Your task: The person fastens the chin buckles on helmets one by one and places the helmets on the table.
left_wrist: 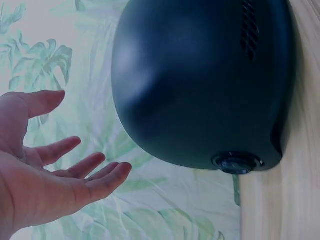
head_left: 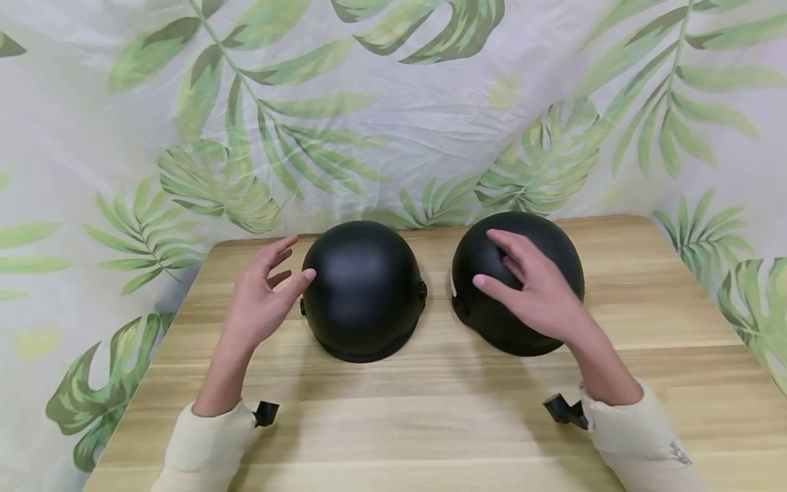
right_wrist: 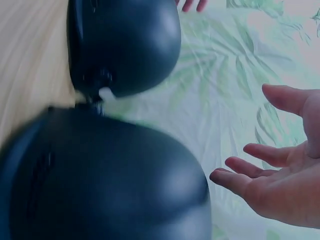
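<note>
Two black helmets rest dome-up on the table, the left helmet (head_left: 361, 290) and the right helmet (head_left: 510, 328). My left hand (head_left: 261, 294) is raised at the left helmet's left side, fingers loosely spread. In the left wrist view a gap shows between this hand (left_wrist: 55, 185) and the helmet (left_wrist: 190, 85), which has a round side knob (left_wrist: 237, 163). My right hand (head_left: 535, 290) hovers over the right helmet, covering part of it. Its fingers are apart and grip nothing. In the right wrist view that hand (right_wrist: 280, 175) is beside the near helmet (right_wrist: 110, 185); fingertip contact is unclear.
The wooden table (head_left: 393, 424) has its back edge just behind the helmets. A leaf-patterned cloth (head_left: 424, 130) hangs behind it. Black mounts, one at the left wrist (head_left: 266, 413) and one at the right wrist (head_left: 562, 410), stick out from the sleeves.
</note>
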### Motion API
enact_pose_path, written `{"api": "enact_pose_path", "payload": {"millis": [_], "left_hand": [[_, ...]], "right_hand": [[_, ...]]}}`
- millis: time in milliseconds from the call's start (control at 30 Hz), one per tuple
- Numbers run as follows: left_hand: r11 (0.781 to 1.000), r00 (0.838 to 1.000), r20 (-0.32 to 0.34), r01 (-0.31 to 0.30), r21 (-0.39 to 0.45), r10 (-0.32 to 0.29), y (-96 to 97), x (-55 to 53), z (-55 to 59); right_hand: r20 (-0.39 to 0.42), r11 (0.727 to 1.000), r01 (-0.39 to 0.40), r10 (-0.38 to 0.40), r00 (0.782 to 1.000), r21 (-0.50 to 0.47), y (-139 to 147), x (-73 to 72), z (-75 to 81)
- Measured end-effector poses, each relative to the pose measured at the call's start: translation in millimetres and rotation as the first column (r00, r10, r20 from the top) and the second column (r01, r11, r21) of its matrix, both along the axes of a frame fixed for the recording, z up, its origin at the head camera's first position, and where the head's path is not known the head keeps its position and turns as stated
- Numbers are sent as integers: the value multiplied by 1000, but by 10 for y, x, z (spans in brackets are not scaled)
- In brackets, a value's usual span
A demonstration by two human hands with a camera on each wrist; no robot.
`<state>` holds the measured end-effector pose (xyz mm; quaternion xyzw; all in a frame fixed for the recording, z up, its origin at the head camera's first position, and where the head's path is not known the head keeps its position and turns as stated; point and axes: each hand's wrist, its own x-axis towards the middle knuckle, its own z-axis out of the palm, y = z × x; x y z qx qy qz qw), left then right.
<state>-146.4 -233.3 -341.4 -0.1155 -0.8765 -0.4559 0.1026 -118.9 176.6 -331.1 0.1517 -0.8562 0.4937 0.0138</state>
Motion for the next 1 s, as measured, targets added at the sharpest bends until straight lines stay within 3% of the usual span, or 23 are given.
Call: {"api": "enact_pose_path", "payload": {"millis": [333,533,800,1000], "left_hand": [[1000,989,-148,-14,10,15,244,140,108],[1000,980,-199,2,2,-1,367,256,155],[997,979,-187,78,-11,-79,612,385,138],[987,977,-136,162,-13,-162,868,391,72]], "right_hand": [[-85,976,195,-187,979,94,516,109,67],[-45,969,227,-223,974,100,690,119,54],[-20,966,224,-224,974,128,831,123,0],[-12,974,196,-196,981,118,938,76,-122]]}}
